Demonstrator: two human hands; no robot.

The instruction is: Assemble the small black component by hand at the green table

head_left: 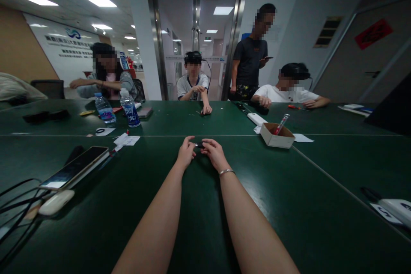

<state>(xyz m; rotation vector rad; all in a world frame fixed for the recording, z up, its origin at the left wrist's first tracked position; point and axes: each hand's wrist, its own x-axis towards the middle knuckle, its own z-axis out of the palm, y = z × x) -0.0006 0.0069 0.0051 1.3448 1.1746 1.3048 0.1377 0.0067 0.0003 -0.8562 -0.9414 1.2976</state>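
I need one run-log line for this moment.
left hand: at silver end of small object | right hand: holding its dark end | surface: green table | ahead right: open box, red item inside

A slim, shiny silver bracelet (227,172) circles the right wrist. The left forearm (157,218) and right forearm (253,218) are bare, tapering toward the wrists. The left hand (186,153) and right hand (214,153) are ungloved.

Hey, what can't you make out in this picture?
Head view:
Small object: partly covered by left hand and right hand, too small to identify.
Box: inside partly hidden by front wall.
White device: cut off by right edge.
Papers: any writing too small to read.
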